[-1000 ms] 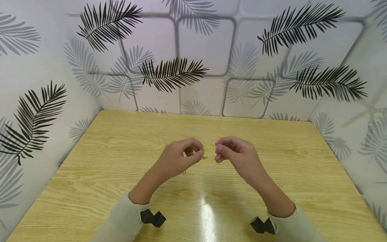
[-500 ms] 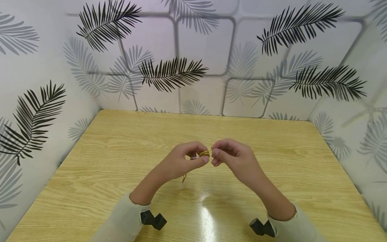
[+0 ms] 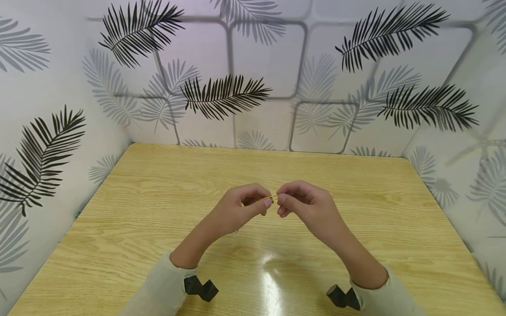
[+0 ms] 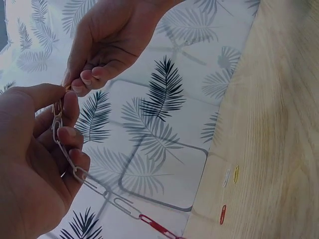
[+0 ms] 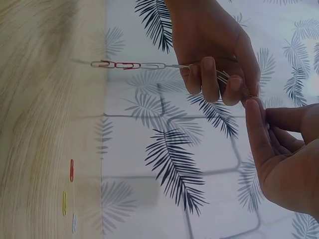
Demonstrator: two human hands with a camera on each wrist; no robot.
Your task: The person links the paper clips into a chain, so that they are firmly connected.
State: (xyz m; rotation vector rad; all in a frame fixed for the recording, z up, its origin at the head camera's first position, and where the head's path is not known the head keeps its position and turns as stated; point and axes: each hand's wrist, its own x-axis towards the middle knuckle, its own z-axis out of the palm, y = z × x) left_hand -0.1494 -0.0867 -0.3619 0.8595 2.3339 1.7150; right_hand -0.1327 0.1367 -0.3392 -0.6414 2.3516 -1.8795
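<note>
My left hand [image 3: 237,207] and right hand [image 3: 310,204] meet fingertip to fingertip above the table. Between them is a yellow paper clip [image 3: 274,196], pinched by thumb and finger on each side; the fingertips cover most of it. A chain of linked paper clips [image 4: 158,226] runs from this pinch across the left fingers and hangs free beyond them. White clips make up its middle, with red clips [image 5: 127,65] toward the dangling end in the right wrist view. The right hand's remaining fingers are curled in, close to the left fingertips.
Loose on the wood-grain table [image 3: 166,175] lie a red paper clip [image 5: 72,171], a yellow paper clip [image 5: 64,203] and a white paper clip [image 5: 75,223]. Leaf-patterned walls [image 3: 265,123] stand behind the table and at both sides.
Both hands have drawn closer together, the left moving right. The yellow clip, earlier stretched visibly across the gap, is now mostly hidden by fingertips. Less of the dangling chain shows below the left hand.
</note>
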